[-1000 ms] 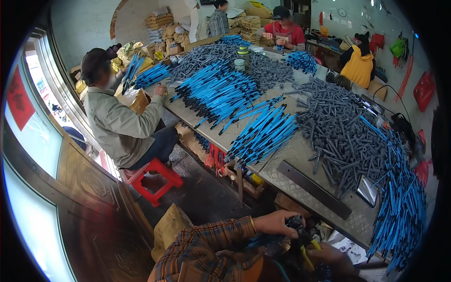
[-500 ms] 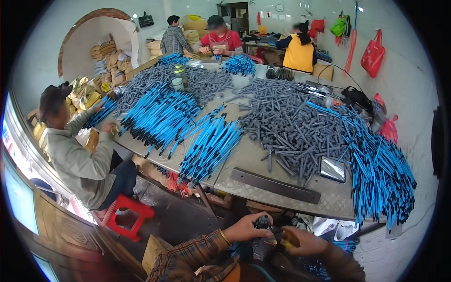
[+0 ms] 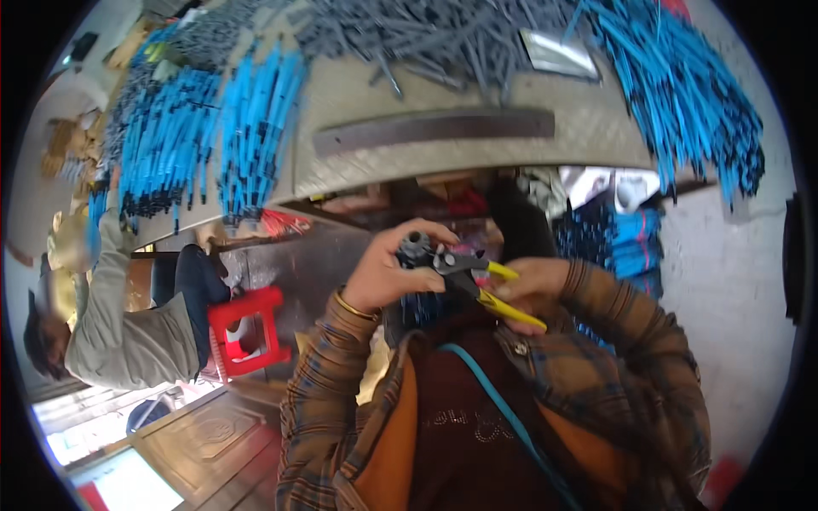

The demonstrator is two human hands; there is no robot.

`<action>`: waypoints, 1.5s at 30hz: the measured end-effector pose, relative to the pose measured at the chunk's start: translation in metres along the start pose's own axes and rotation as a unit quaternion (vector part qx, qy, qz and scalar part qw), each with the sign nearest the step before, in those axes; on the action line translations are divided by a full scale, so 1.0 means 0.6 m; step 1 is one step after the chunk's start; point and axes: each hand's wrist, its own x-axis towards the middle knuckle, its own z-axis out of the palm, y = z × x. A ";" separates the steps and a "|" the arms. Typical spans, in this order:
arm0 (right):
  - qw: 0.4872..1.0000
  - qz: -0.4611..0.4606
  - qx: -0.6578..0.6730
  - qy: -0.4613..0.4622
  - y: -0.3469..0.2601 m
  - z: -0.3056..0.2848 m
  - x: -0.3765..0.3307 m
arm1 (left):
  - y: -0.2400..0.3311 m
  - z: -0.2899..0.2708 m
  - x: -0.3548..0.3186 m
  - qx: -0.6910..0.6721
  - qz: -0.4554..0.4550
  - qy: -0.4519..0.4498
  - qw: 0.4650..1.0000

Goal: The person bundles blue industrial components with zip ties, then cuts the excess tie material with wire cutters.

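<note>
My left hand [image 3: 379, 271], palm up and fingers curled, grips a dark grey plastic piece [image 3: 415, 244] with a round hollow end. From the right, my right hand [image 3: 538, 283] holds a pair of pliers [image 3: 509, 308] with yellow handles and a dark metal head. The handles are spread apart, and the plier head lies right beside the grey piece; whether the jaws touch it I cannot tell. Both hands are in front of my body, below the table's near edge. My palm and fingers hide part of the grey piece.
On the table [image 3: 409, 166] lie a dark flat bar [image 3: 434, 129], a shiny rectangular object [image 3: 560, 55], heaped grey plastic pieces [image 3: 426, 38] and piles of blue rods [image 3: 682, 102]. Blue bundles [image 3: 635, 243] lie below at right. A co-worker [image 3: 136, 336] sits at left by a red stool [image 3: 247, 334].
The view has tipped down toward my body, so the far people left the picture. The pliers, blurred and apart before, are now close to the grey piece in my left hand.
</note>
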 end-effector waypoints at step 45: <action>0.802 -0.046 -0.554 0.218 -0.114 0.103 -0.063 | -0.008 0.009 0.025 -0.038 0.058 -0.037 0.997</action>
